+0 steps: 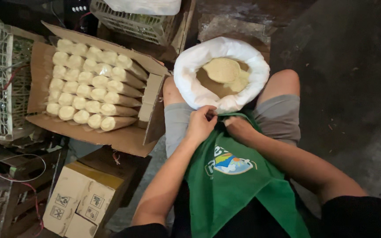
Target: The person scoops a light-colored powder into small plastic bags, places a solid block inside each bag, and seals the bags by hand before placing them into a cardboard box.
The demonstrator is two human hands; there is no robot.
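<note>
Head view, looking down at a seated person's lap: both hands meet at the top edge of a green apron (239, 185). Left hand (200, 124) pinches the cloth edge; right hand (240, 128) is curled on the fabric, its grip unclear. Between the knees stands a white sack (190, 75) of pale powder. To the left, a cardboard box (124, 140) holds rows of filled cream-coloured tubes (89, 83). The hands seem busy arranging the apron.
</note>
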